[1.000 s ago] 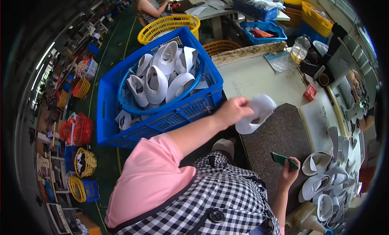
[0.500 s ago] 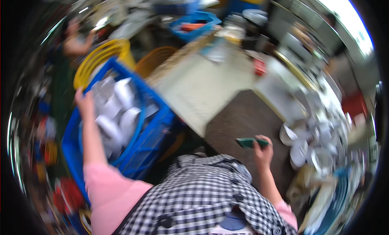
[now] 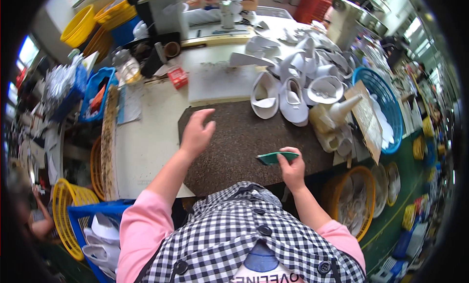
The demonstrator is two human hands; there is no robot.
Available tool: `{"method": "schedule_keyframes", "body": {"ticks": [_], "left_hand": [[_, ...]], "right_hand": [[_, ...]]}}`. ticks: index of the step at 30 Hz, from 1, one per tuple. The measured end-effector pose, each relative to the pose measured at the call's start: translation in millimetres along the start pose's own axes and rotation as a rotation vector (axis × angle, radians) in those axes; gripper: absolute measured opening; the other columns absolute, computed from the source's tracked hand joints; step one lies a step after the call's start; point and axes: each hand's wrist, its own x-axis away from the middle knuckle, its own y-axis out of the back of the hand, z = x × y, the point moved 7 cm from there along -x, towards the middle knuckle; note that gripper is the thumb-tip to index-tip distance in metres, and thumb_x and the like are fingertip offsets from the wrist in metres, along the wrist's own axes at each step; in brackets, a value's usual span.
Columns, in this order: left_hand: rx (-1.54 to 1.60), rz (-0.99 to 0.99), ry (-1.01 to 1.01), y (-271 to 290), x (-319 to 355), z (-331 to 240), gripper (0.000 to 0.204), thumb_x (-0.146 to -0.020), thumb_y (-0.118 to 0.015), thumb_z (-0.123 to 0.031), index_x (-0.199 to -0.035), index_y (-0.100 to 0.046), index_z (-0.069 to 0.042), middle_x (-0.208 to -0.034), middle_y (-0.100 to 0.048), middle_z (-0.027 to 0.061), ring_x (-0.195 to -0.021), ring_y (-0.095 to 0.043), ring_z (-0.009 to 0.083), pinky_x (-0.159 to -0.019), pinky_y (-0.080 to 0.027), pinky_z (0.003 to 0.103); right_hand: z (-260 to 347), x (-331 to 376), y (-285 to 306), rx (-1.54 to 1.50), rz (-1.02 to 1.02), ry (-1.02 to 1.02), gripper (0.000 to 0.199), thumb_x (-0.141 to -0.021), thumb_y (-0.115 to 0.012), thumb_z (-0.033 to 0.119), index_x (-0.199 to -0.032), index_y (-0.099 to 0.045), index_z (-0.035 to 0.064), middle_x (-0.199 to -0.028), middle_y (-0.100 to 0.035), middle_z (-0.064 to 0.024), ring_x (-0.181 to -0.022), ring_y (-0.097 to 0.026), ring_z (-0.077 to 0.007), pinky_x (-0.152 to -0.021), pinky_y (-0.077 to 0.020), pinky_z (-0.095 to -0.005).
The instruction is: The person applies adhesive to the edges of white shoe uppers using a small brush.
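Two hands are in view, and only one has anything in it: my right hand (image 3: 292, 167) pinches a small green tool (image 3: 276, 157) at the near edge of the dark speckled mat (image 3: 229, 141), while my left hand (image 3: 196, 133) hangs over the mat with fingers loosely spread, gripping nothing. No white shoe piece lies on the bare mat in front of me, so I judge the next piece has yet to be picked up. A heap of white shoe pieces (image 3: 293, 83) waits at the far right of the mat, and more sit in the blue crate (image 3: 93, 229) down by my left side, so plenty seems left either way. I cannot tell which pile is finished work. The tool's shape is half hidden by my fingers, and the crate is cut off by my sleeve and the picture's rim.
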Motion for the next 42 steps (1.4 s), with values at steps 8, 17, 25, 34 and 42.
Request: {"method": "schedule_keyframes", "body": {"ticks": [8,17,25,34,42], "left_hand": [[0.435,0.252,0.951,-214.4,-77.2,53.8,0.064,-0.087,-0.061,-0.046,-0.129,-0.048,0.001,-0.112,-0.061,0.0139,-0.101,-0.062,0.0259,-0.081,-0.053,0.041],[0.365,0.060,0.636,-202.3,-83.2,58.4,0.024,-0.078,-0.064,-0.006,-0.101,-0.061,-0.001,-0.090,-0.065,0.0078,-0.079,-0.064,0.0168,-0.064,-0.052,0.032],[0.259,0.399,0.251,-130.8,-34.7,-35.8,0.023,-0.083,-0.060,-0.001,-0.104,-0.068,-0.005,-0.090,-0.061,0.0042,-0.084,-0.057,0.0154,-0.078,-0.046,0.029],[0.082,0.328,0.255,-144.3,35.1,-20.2,0.030,-0.078,-0.057,0.005,-0.099,-0.068,-0.012,-0.096,-0.054,0.0093,-0.089,-0.056,0.0240,-0.080,-0.047,0.033],[-0.258,0.164,0.192,-163.7,63.0,-25.1,0.077,-0.061,-0.083,-0.012,-0.131,-0.052,-0.021,-0.118,-0.046,0.0113,-0.113,-0.045,0.0299,-0.101,-0.037,0.040]], "right_hand": [[-31.1,127.9,148.7,-0.031,-0.647,-0.143,0.020,-0.091,-0.061,0.007,-0.109,-0.052,0.0046,-0.097,-0.055,-0.0046,-0.085,-0.059,-0.0121,-0.070,-0.0542,-0.0257],[-18.2,123.0,187.9,0.070,-0.732,-0.118,0.027,-0.095,-0.056,0.011,-0.120,-0.049,0.0056,-0.098,-0.055,-0.0045,-0.086,-0.058,-0.0123,-0.066,-0.0532,-0.0247],[8.2,-32.3,144.6,0.280,-0.081,0.077,0.017,-0.094,-0.054,0.012,-0.105,-0.058,0.0004,-0.089,-0.067,-0.0110,-0.081,-0.065,-0.0204,-0.071,-0.0498,-0.0316],[-25.1,-63.2,77.6,0.398,0.387,-0.021,0.044,-0.076,-0.078,0.027,-0.103,-0.053,0.0028,-0.098,-0.059,-0.0159,-0.083,-0.060,-0.0299,-0.077,-0.0483,-0.0381],[-43.8,-55.0,66.5,0.509,0.640,-0.066,0.046,-0.070,-0.081,0.027,-0.100,-0.056,0.0037,-0.099,-0.060,-0.0145,-0.095,-0.061,-0.0328,-0.081,-0.0484,-0.0399]]}}
